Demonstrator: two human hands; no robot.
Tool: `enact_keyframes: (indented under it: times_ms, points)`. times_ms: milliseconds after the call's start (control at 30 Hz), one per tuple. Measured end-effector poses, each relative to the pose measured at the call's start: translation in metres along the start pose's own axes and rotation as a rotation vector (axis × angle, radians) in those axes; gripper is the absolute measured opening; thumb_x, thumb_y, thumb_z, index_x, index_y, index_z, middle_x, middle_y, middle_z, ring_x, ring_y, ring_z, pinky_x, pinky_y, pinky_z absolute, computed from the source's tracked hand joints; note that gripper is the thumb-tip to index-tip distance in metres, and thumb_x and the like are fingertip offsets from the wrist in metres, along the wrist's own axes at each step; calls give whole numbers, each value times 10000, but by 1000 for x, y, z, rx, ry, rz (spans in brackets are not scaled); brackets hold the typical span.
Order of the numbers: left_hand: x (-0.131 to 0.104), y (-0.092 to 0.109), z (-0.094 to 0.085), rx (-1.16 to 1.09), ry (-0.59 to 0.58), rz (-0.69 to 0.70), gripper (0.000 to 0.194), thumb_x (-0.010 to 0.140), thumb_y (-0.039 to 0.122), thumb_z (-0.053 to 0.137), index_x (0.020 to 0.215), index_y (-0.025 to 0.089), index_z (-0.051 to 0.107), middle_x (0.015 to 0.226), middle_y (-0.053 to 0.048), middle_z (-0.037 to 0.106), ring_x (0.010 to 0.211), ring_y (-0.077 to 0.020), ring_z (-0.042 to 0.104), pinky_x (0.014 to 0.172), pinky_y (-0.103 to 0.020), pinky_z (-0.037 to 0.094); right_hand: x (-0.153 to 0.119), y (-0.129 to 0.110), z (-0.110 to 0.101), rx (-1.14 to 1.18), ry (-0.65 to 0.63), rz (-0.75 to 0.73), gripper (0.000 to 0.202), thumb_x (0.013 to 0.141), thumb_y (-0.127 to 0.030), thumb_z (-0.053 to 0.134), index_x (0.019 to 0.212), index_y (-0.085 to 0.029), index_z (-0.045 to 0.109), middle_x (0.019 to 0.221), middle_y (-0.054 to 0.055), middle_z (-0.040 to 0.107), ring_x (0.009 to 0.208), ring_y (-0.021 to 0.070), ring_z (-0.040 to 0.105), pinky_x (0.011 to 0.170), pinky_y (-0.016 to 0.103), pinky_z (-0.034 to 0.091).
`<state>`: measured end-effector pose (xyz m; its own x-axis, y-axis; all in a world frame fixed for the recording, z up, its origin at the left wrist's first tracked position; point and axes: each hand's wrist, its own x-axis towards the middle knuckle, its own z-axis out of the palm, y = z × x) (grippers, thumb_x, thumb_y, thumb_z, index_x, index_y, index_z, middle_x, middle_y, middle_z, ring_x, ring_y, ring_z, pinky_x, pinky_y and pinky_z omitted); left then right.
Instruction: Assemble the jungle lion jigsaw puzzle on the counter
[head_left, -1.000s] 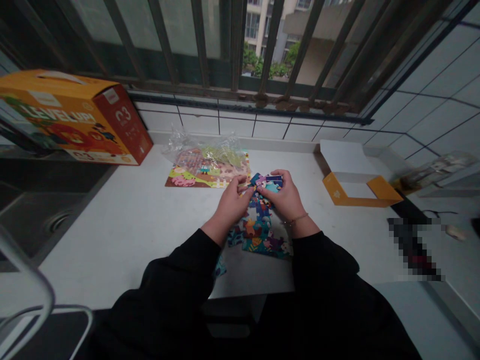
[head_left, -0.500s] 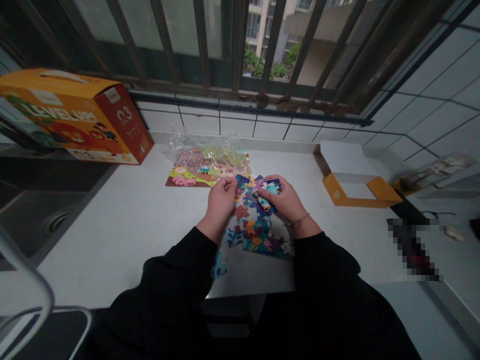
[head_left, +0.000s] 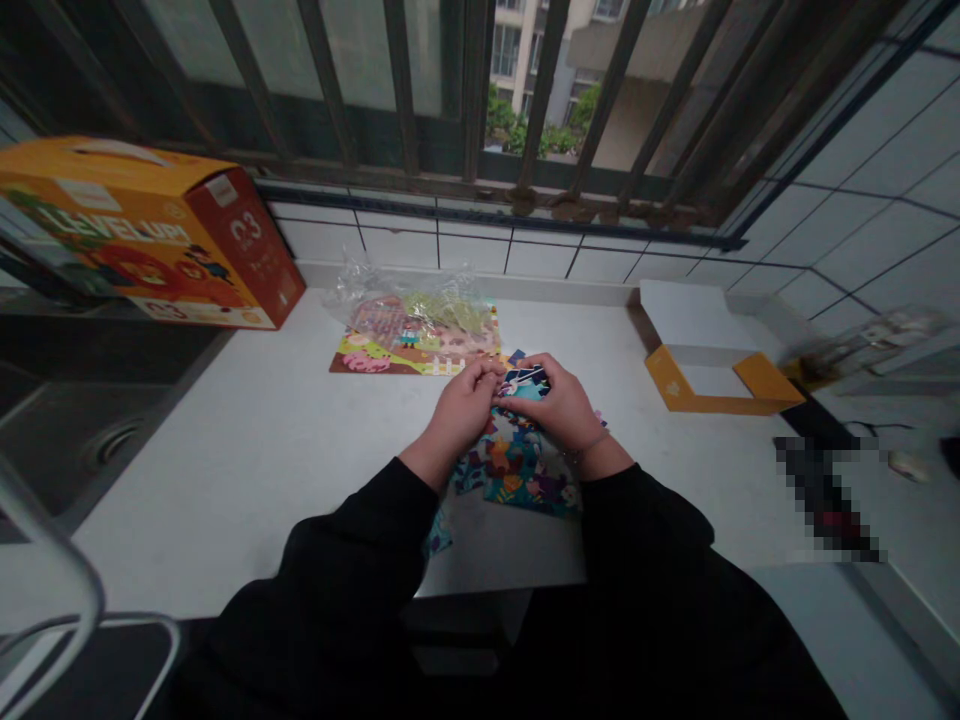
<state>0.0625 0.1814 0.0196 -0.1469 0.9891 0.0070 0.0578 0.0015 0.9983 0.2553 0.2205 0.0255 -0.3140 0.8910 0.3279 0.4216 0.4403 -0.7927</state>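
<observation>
Pinching a puzzle stack between thumb and fingers, right hand has it above the joined puzzle section on the counter, likely for short reach; left hand is curled at the stack's edge, probably as a steady, can't tell if it grips a piece. Count: 2 hands, 1 carton, 1 open box, 1 plastic bag on 1 picture board; puzzle pieces overlap, no reliable number.

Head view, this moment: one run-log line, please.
right hand: holds puzzle pieces | left hand: meets them at fingertips | plastic wrap: on farm picture | yellow box: open, right
</observation>
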Motion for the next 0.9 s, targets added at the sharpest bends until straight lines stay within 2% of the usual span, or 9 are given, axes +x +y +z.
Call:
enact_keyframes:
  times_ms: [67,133,233,367,500,600,700,767,900]
  points:
    - [1,2,-2,46,17,77,175,1030,366,632,1105,241,729,1051,-43,784,898,-212,756,804,-321,598,0,1,-2,-29,61,-20,550,775,-573,970,1136,-257,701,1137,54,799,1049,306,753,951,418,577]
    - [1,3,-4,92,24,125,178,1051,353,602,1102,239,729,1115,-53,789,1023,-233,759,933,-355,589,-1,2,-3,-47,43,-31,563,763,-543,988,1153,-261,697,1156,52,799,1050,306,756,943,414,580]
    - [1,3,-3,95,-31,101,210,1069,380,580,1100,240,733,1064,-46,780,1049,-250,741,1001,-388,574,-1,3,-3,-74,-85,-53,592,737,-482,1020,1186,-268,697,1183,49,799,1074,305,761,945,411,582]
    - [-1,1,4,-4,-123,96,225,1061,392,599,1167,237,723,1173,-51,784,1160,-254,725,1104,-402,545,-2,2,-5,-97,-227,-92,471,801,-404,989,1161,-258,722,1158,51,808,1049,282,769,948,414,588]
    - [-7,6,10,-97,-146,53,243,1071,407,580,1194,236,700,1207,-61,775,1191,-263,718,1124,-417,546,-2,0,1,-111,-240,-166,383,838,-319,949,1162,-260,754,1195,72,818,1102,298,776,993,457,602]
    - [-9,11,13,-68,-120,99,222,1083,393,550,1162,237,687,1193,-59,767,1203,-259,709,1143,-404,532,-1,-2,12,-96,-154,-229,469,832,-259,921,1264,-269,741,1372,99,783,1270,325,738,1108,507,580]
    - [-8,11,12,25,-34,173,207,1098,361,502,1121,233,663,1185,-63,756,1220,-251,692,1171,-399,508,2,-2,18,-80,-187,-313,611,800,-217,923,1366,-257,696,1518,130,709,1419,344,655,1218,541,518]
    - [-6,10,11,78,-7,184,215,1108,361,476,1094,233,648,1159,-64,751,1193,-251,694,1162,-406,511,4,0,18,-84,-231,-331,621,802,-242,937,1369,-248,685,1489,140,711,1401,346,653,1202,548,524]
    - [-7,11,12,69,-62,154,252,1122,407,467,1153,232,646,1211,-74,751,1207,-251,706,1143,-398,526,3,4,16,-104,-279,-310,451,855,-276,906,1258,-232,709,1304,127,757,1237,325,702,1080,514,578]
